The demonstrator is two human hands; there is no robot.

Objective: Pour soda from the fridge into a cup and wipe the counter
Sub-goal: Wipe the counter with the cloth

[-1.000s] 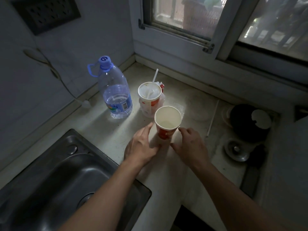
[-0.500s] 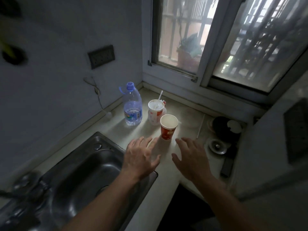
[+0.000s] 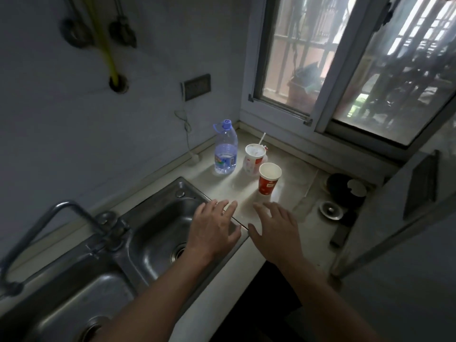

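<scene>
A red paper cup [image 3: 269, 178] stands upright on the pale counter [image 3: 291, 183] near the corner under the window. My left hand [image 3: 213, 228] hovers over the sink's right edge, fingers spread, holding nothing. My right hand [image 3: 275, 229] hovers beside it over the counter's front part, fingers also spread and empty. Both hands are well short of the cup and touch nothing. No soda or fridge is in view.
Behind the red cup stand a white cup with a lid and straw [image 3: 254, 159] and a clear water bottle with a blue cap [image 3: 225, 149]. A steel double sink [image 3: 158, 233] with a tap [image 3: 71, 218] fills the left. A dark round object [image 3: 345, 191] and a drain fitting [image 3: 330, 209] lie at the right.
Both hands have let go of the red cup and drawn back toward me. The view has pulled away and risen, so more of the sink, tap and window shows.
</scene>
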